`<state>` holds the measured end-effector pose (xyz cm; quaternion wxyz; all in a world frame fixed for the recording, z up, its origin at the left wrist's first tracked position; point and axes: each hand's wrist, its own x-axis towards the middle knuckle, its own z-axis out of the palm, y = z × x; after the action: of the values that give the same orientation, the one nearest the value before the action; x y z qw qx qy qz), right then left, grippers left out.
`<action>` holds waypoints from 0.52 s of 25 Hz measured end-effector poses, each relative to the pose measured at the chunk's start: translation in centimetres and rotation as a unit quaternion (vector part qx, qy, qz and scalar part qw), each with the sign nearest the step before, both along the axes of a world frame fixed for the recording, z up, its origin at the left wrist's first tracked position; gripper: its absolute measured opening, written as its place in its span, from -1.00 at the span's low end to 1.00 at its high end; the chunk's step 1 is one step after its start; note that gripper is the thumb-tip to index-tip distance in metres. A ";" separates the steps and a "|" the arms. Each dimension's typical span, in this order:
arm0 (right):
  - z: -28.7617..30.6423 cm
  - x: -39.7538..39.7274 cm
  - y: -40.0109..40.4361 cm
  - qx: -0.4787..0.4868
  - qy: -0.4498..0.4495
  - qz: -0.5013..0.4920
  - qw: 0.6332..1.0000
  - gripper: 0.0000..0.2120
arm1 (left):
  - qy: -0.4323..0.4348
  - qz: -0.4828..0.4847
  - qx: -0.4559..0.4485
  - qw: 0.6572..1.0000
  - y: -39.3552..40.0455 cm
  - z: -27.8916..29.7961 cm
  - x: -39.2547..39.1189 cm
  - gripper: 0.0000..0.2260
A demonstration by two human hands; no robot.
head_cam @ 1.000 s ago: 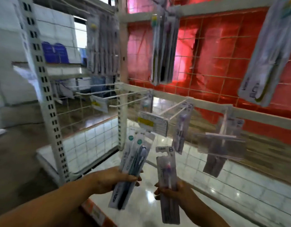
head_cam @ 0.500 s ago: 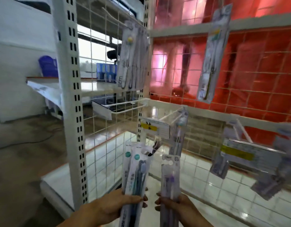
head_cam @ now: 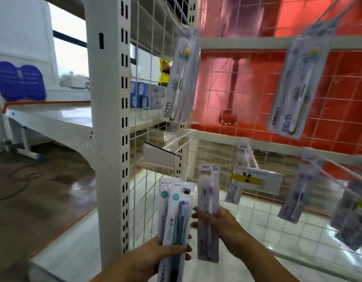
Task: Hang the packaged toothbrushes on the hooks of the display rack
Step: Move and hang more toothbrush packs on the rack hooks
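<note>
Left hand (head_cam: 155, 255) grasps two packs (head_cam: 174, 210), right hand (head_cam: 216, 222) pinches purple-brush pack (head_cam: 208, 210): raise its top hole squarely onto empty hook (head_cam: 174, 142), then slide back.

A white display rack (head_cam: 106, 123) with a slotted upright and wire mesh panels carries white hooks (head_cam: 176, 139), several of them hung with packaged toothbrushes (head_cam: 183, 78). A yellow price tag (head_cam: 257, 181) sits at the end of one hook. Its white tiled base shelf (head_cam: 257, 218) reflects light; a side shelf (head_cam: 53, 115) holds blue boxes (head_cam: 139, 94).
</note>
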<state>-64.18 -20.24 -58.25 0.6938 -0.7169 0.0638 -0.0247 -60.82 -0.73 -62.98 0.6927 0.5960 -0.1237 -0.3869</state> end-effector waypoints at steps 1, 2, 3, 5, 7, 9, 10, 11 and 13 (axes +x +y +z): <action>0.4 1.2 0.5 -0.011 -0.003 -0.013 1.000 -0.87 | 0.005 0.003 -0.003 1.000 0.3 0.0 0.6 -0.49; 0.7 2.5 1.0 -0.011 -0.001 -0.027 1.000 -0.86 | 0.009 0.002 -0.006 1.000 0.6 0.0 1.0 -0.53; 0.9 3.6 1.2 -0.010 0.000 -0.039 0.999 -0.85 | 0.015 -0.001 -0.012 1.000 0.7 0.1 1.3 -0.57; 1.7 5.5 1.3 -0.020 -0.005 -0.053 0.998 -0.83 | 0.032 0.008 -0.024 0.999 0.4 -0.2 1.5 -0.67; 2.3 6.9 1.4 -0.026 -0.006 -0.068 0.997 -0.84 | 0.044 0.026 -0.017 0.999 0.5 -0.4 1.7 -0.79; 2.6 8.3 1.0 -0.032 -0.018 -0.071 0.997 -0.80 | 0.052 0.034 -0.028 0.998 0.1 -0.8 2.1 -0.80; 2.6 9.0 0.7 -0.041 -0.027 -0.067 0.997 -0.79 | 0.057 0.040 -0.037 0.997 -0.3 -1.0 2.4 -0.78; 2.5 9.7 0.3 -0.047 -0.033 -0.059 0.997 -0.78 | 0.060 0.048 -0.048 0.996 -0.7 -1.2 2.6 -0.77; 2.1 11.3 -0.4 -0.054 -0.041 -0.049 0.997 -0.79 | 0.067 0.065 -0.062 0.994 -1.2 -1.6 3.3 -0.81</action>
<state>-52.86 -20.62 -56.15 0.6543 -0.7475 0.0687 -0.0915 -57.57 -1.89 -64.61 0.7588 0.5313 -0.0613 -0.3718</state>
